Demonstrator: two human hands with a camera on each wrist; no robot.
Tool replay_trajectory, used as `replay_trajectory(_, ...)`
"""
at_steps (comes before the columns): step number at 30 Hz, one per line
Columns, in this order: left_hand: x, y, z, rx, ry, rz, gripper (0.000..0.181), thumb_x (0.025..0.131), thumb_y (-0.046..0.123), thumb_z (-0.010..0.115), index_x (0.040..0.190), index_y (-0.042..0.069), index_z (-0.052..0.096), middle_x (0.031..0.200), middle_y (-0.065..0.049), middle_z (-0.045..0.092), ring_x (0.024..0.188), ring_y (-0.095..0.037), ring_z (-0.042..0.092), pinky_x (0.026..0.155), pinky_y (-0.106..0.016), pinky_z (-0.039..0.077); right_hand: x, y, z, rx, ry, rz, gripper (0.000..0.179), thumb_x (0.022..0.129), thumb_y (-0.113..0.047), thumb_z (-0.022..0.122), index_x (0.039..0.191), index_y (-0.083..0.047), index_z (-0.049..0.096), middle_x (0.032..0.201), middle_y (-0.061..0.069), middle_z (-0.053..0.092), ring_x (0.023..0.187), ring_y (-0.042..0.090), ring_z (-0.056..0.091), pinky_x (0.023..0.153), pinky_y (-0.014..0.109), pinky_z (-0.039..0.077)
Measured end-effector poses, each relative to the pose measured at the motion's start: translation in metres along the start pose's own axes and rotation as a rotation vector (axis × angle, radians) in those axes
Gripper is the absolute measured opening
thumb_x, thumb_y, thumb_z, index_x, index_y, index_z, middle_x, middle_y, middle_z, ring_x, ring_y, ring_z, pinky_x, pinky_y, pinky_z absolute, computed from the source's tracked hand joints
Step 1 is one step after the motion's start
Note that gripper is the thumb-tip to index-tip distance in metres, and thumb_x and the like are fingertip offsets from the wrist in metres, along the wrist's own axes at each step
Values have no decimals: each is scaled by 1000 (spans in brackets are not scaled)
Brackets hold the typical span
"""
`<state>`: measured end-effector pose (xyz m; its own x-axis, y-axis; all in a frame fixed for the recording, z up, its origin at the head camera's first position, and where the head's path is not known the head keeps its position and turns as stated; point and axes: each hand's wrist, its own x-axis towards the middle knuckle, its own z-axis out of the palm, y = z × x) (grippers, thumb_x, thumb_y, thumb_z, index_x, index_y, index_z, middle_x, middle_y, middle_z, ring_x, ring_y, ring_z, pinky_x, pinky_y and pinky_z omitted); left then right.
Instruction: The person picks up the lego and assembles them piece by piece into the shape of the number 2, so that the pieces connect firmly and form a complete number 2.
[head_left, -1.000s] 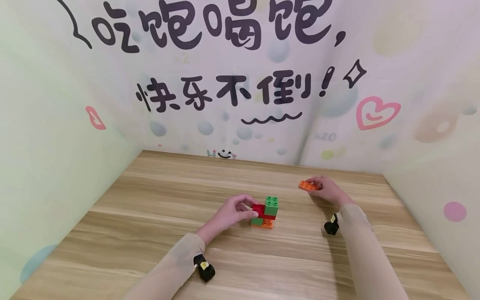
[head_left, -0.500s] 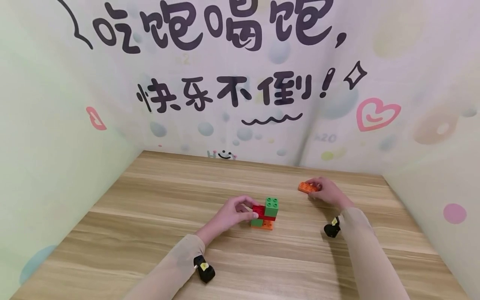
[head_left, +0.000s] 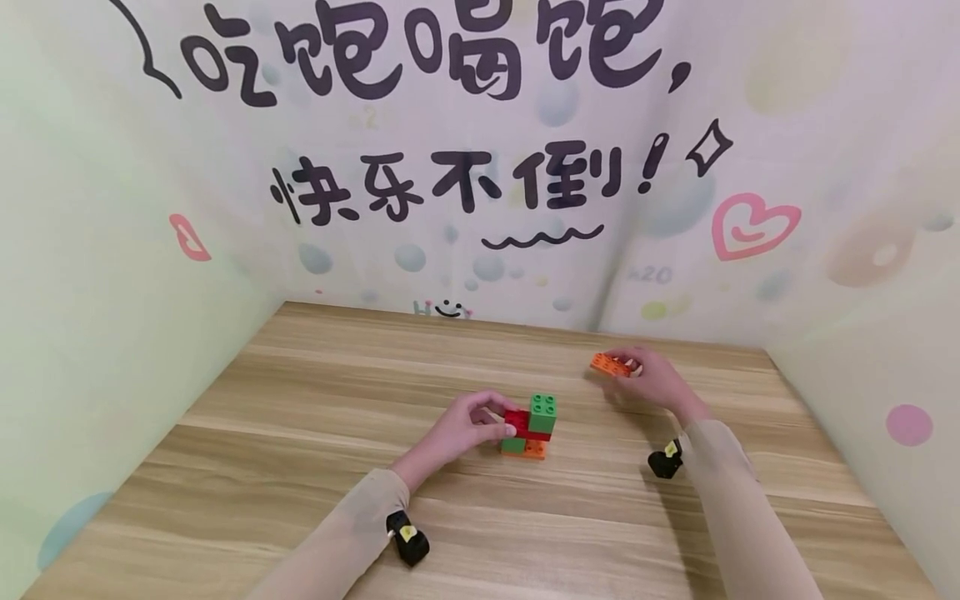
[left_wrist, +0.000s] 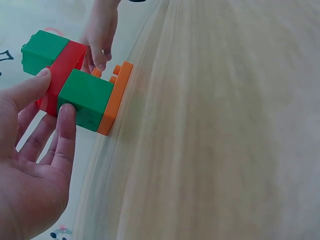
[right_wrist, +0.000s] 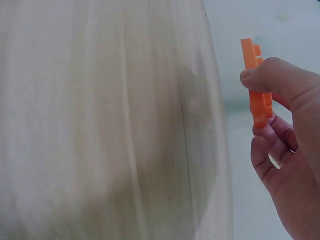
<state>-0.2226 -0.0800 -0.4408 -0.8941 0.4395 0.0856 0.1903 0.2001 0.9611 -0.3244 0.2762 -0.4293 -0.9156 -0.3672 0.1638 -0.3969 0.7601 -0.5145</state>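
A small stack of toy building bricks stands on the table: an orange flat brick (left_wrist: 116, 97) at the bottom, a green brick (left_wrist: 86, 99) on one end of it, a red brick (head_left: 516, 421) across that, and another green brick (head_left: 543, 413) on top. My left hand (head_left: 468, 427) grips the stack's left end, thumb and fingers around the red brick and the lower green one. Further right and back, my right hand (head_left: 654, 379) pinches a second orange flat brick (right_wrist: 256, 82), its studs facing up, raised above the table.
The wood-grain table (head_left: 315, 433) meets a printed cloth backdrop (head_left: 375, 258) at its far edge, with pale side walls left and right. Black wrist cameras (head_left: 408, 540) hang from both sleeves.
The right hand has lifted its orange brick off the table and shifted it slightly left, tilting it. The left hand and the stack have stayed in place.
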Motion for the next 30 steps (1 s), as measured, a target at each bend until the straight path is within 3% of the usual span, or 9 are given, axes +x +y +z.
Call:
replay_trajectory(21,1,-1,1,4,0,0,31,88,16,75,117,8,67,110,-18,68,77,-11,64,72,-37,58,-7,-51,-13,-20,150,-141,41,87,-17,76,125,-9,68,111,11,68,92,22,59,72,24,49)
replay_trajectory(25,1,-1,2,3,3,-10,30,87,16,75,116,10,68,110,-16,68,76,-12,64,70,-34,57,-11,-65,-15,-8,179,-188,40,85,-15,78,123,-11,69,112,10,68,91,25,59,72,24,48)
replay_trajectory(30,1,0,2,2,6,-4,30,88,15,75,116,9,67,109,-17,68,75,-11,65,70,-34,57,-14,-82,-17,-8,226,-267,39,83,-14,80,121,-12,71,109,8,69,89,19,58,70,26,48)
